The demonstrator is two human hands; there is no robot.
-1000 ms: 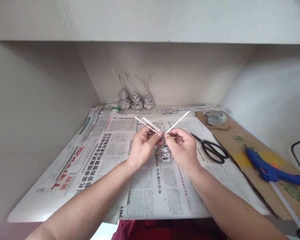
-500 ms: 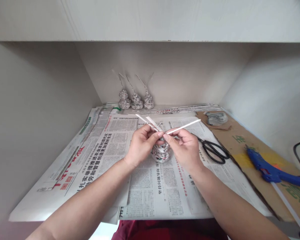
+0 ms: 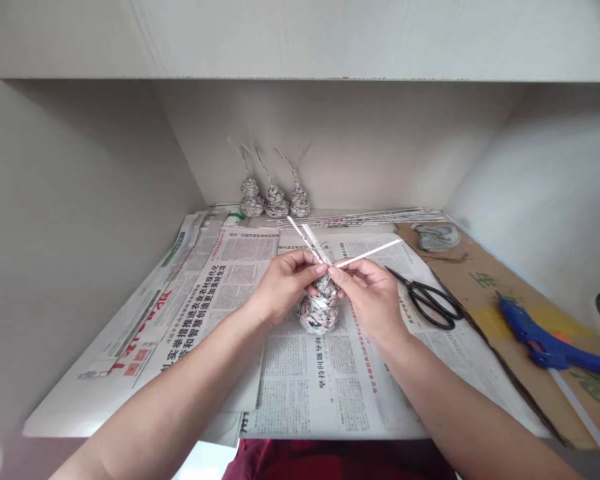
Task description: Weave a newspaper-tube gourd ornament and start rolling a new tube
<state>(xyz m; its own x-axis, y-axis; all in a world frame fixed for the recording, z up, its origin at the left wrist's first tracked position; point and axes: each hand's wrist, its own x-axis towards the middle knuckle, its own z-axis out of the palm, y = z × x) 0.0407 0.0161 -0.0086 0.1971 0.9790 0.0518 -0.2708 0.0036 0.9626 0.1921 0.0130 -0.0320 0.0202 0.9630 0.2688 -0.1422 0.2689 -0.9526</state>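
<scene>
A small gourd shape woven from rolled newspaper strips (image 3: 319, 315) is held over the newspaper-covered table, its rounded body hanging below my fingers. My left hand (image 3: 290, 280) pinches at its narrow top, thumb and fingers closed on the paper strips (image 3: 311, 239) that point up and to the left. Opposite it, my right hand (image 3: 370, 290) closes on a white paper strip (image 3: 375, 253) stretching out to the right. Both thumb tips meet where the strips cross. The fingertips behind the gourd are partly hidden.
Three similar woven gourds (image 3: 277, 203) stand at the back wall, beside a bundle of long paper sticks (image 3: 370, 217). Black scissors (image 3: 433, 303) lie right of my hand. A blue glue gun (image 3: 545, 340) rests on cardboard (image 3: 485, 300), with a crumpled grey bundle (image 3: 436, 237) farther back.
The gourd has tilted, so more of its body shows below my hands. The left strips now point more steeply upward. Both hands keep their pinch; the view has shifted slightly.
</scene>
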